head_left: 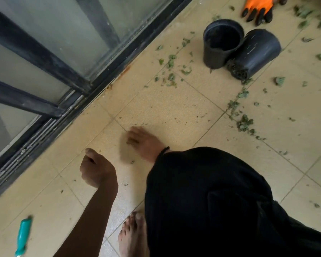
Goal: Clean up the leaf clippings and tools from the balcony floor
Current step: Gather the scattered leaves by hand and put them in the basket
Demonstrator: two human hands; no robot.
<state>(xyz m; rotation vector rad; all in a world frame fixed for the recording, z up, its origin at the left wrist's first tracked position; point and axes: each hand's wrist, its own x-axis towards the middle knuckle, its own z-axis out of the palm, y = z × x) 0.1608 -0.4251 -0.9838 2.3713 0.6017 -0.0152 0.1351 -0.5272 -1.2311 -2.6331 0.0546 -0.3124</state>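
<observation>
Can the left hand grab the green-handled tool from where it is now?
Probably yes. The left hand is curled, holding nothing visible, and the teal-handled tool lies on bare floor tiles below it, with nothing between them. It would need to reach down.

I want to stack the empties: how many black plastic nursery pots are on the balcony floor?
2: one black plastic pot upright, another black plastic pot tipped on its side touching it. More could lie outside the frame.

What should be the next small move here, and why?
Probably step toward the two black pots and gather the leaf clippings beside them: the left hand is a closed fist apparently holding nothing, and clippings still litter the tiles.
</observation>
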